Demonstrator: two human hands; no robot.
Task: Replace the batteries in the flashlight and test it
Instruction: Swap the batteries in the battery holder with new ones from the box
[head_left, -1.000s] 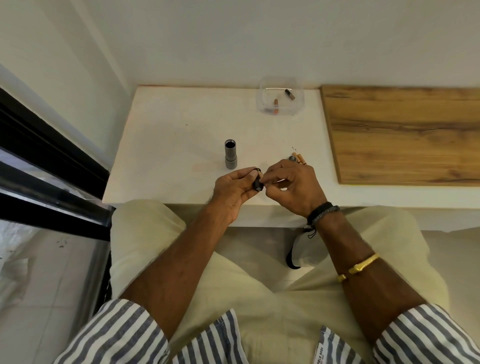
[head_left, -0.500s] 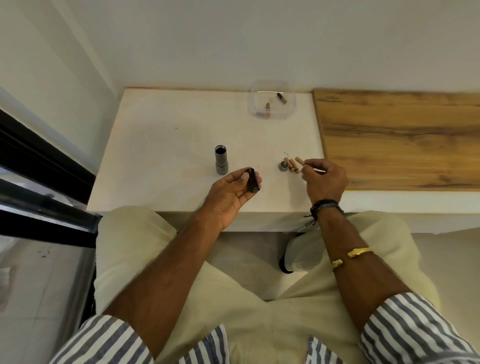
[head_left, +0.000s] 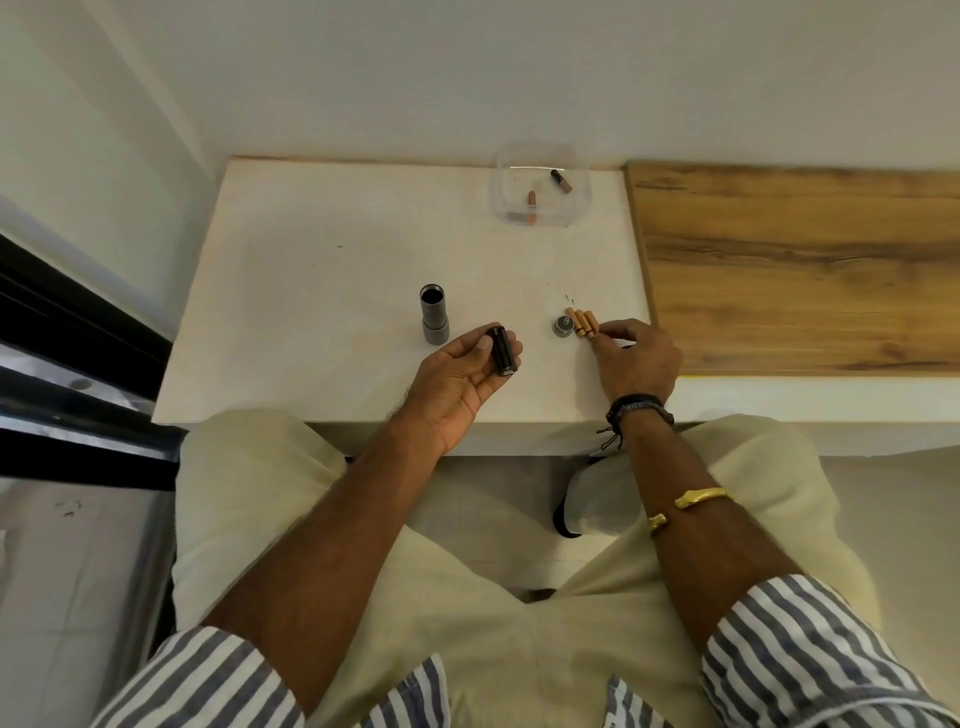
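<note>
Flashlight reloading is in hand: left hand's grip holds the battery holder, right hand perhaps pinches a battery, which next needs seating polarity-correct.

Under my left fingers and right fingers spreads a matte white rectangular tabletop, faintly speckled; just right of my right fingers a brown wood-grain board butts against its edge; well beyond both sets of fingers rises a plain white wall; far left of my left fingers runs a black metal frame above pale grey floor tiles; back from my right fingers a black braided cord bracelet rings the wrist, and further back sits a gold open bangle; nearest me lie cream trousers and blue-and-white striped shirt sleeves.
</note>
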